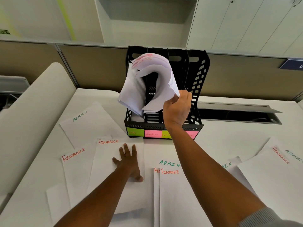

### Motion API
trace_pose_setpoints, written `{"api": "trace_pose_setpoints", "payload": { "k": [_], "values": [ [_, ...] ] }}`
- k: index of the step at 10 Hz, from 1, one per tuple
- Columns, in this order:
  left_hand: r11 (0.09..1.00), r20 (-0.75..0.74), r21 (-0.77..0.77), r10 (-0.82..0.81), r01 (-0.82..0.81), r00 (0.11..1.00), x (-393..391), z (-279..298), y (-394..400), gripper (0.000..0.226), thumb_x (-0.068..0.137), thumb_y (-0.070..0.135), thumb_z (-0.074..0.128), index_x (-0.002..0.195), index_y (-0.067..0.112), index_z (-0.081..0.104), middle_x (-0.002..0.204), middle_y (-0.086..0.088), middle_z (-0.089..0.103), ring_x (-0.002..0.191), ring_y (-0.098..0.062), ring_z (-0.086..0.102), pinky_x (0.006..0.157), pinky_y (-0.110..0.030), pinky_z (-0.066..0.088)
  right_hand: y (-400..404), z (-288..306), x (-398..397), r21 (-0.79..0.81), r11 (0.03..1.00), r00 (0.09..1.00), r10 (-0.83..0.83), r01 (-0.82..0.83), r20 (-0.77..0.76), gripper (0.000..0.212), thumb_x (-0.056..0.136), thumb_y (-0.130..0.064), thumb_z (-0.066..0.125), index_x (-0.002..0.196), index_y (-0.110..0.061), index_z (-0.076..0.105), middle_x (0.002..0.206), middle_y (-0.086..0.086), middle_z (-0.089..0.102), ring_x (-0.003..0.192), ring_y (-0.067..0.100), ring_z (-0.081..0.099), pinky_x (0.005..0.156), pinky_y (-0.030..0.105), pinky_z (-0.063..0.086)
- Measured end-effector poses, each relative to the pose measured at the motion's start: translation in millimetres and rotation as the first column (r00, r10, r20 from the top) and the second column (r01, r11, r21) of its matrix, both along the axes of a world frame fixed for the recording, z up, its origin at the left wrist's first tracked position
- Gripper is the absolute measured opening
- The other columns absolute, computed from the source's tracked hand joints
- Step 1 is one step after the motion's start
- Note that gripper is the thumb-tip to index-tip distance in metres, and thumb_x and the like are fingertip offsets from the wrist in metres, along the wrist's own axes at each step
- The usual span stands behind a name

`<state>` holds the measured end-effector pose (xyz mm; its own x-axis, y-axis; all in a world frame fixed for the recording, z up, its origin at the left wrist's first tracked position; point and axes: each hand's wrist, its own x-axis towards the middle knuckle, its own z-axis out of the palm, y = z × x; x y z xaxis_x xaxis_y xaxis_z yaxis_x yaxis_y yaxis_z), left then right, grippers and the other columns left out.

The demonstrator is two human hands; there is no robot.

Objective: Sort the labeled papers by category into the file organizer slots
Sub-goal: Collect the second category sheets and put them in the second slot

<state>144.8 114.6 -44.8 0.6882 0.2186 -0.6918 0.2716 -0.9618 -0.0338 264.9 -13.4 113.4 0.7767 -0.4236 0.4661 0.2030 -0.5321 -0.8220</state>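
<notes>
Above the file organizer (164, 126), the right hand (177, 110) pinches a curled paper bundle (147, 84) for slotting; left hand (129, 163) rests flat on a FINANCE sheet (114, 161).

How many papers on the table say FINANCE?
5: two at left, one of them under the left hand; two overlapping in the middle; one far right. Others may be covered.

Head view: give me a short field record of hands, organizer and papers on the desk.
right hand: grips a curled stack of papers above the file organizer
left hand: rests flat on a FINANCE sheet
organizer labels: HR, SPORTS; two more partly hidden by the arm
loose sheets: FINANCE and ADMIN papers spread over the desk
</notes>
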Motion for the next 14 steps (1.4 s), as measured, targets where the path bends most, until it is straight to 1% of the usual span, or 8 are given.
{"api": "trace_pose_setpoints", "payload": {
  "k": [1,3,5,7,8,10,11,14],
  "values": [
    [1.0,-0.002,0.0,0.004,-0.004,1.0,0.4,-1.6,-0.3,0.148,0.058,0.059,0.081,0.146,0.019,-0.031,0.153,-0.017,-0.036,0.143,-0.041,-0.025,0.111,-0.066,0.003,1.8,-0.5,2.8,-0.026,1.0,1.0,0.014,-0.014,0.017,0.012,0.084,0.001,0.048,0.093,-0.001,0.055,0.093,0.012,0.051,0.072,0.018,0.043,0.052,0.008,0.025],
    [1.0,0.001,0.004,0.009,-0.009,1.0,0.7,-2.8,-1.2,0.148,0.058,0.058,0.081,0.145,0.019,-0.031,0.153,-0.017,-0.036,0.143,-0.041,-0.024,0.111,-0.067,0.004,-1.7,-18.7,11.3,-0.124,0.982,0.979,0.123,-0.144,-0.163,0.009,0.09,0.0,0.043,0.091,-0.001,0.052,0.093,0.011,0.049,0.074,0.021,0.041,0.06,0.024,0.029],
    [1.0,-0.012,0.003,0.013,-0.013,1.0,1.6,-2.5,-1.4,0.147,0.059,0.057,0.082,0.145,0.019,-0.031,0.152,-0.017,-0.036,0.143,-0.042,-0.025,0.112,-0.067,0.003,-7.3,-39.8,9.9,-0.192,0.965,0.958,0.124,-0.177,-0.26,0.011,0.087,0.001,0.043,0.092,-0.002,0.051,0.094,0.013,0.05,0.073,0.021,0.04,0.056,0.02,0.025],
    [1.0,-0.005,0.0,0.009,-0.009,1.0,0.5,-1.9,-1.1,0.146,0.059,0.057,0.081,0.146,0.019,-0.03,0.153,-0.017,-0.036,0.143,-0.041,-0.025,0.112,-0.067,0.004,-2.9,-42.3,5.6,-0.207,0.97,0.975,0.082,-0.126,-0.208,0.01,0.085,0.003,0.045,0.091,-0.003,0.051,0.094,0.014,0.05,0.07,0.022,0.041,0.057,0.025,0.029],
    [1.0,-0.004,-0.004,0.006,-0.006,1.0,0.4,0.0,-1.2,0.146,0.06,0.057,0.081,0.145,0.019,-0.031,0.153,-0.017,-0.036,0.143,-0.041,-0.025,0.112,-0.067,0.003,0.9,-34.2,5.3,-0.232,0.971,0.989,0.016,-0.05,-0.145,0.014,0.079,0.005,0.046,0.09,-0.003,0.051,0.093,0.013,0.049,0.073,0.028,0.046,0.054,0.031,0.032],
    [1.0,-0.022,-0.004,0.011,-0.011,1.0,0.9,4.1,-3.0,0.146,0.061,0.054,0.082,0.145,0.018,-0.031,0.152,-0.017,-0.037,0.143,-0.041,-0.025,0.112,-0.067,0.003,-0.7,-24.5,7.0,-0.323,0.946,0.994,-0.069,0.04,-0.079,0.022,0.075,0.006,0.046,0.094,-0.003,0.052,0.096,0.013,0.049,0.085,0.027,0.046,0.049,0.028,0.034],
    [1.0,-0.022,-0.002,0.008,-0.008,1.0,1.2,4.7,-3.9,0.146,0.061,0.054,0.082,0.146,0.017,-0.031,0.152,-0.018,-0.036,0.143,-0.042,-0.025,0.112,-0.068,0.004,0.4,-24.3,7.9,-0.322,0.947,0.994,-0.042,0.007,-0.101,0.021,0.076,0.006,0.045,0.095,-0.003,0.052,0.097,0.014,0.048,0.086,0.027,0.046,0.051,0.029,0.034],
    [1.0,-0.026,0.01,0.006,-0.006,1.0,1.6,6.4,-5.1,0.146,0.06,0.056,0.082,0.146,0.017,-0.03,0.153,-0.018,-0.035,0.143,-0.042,-0.024,0.112,-0.067,0.004,5.3,-36.8,12.0,-0.103,0.974,0.943,0.165,-0.202,-0.291,0.013,0.087,0.001,0.04,0.096,-0.004,0.049,0.103,0.012,0.047,0.077,0.027,0.048,0.061,0.031,0.036]
  ]
}}
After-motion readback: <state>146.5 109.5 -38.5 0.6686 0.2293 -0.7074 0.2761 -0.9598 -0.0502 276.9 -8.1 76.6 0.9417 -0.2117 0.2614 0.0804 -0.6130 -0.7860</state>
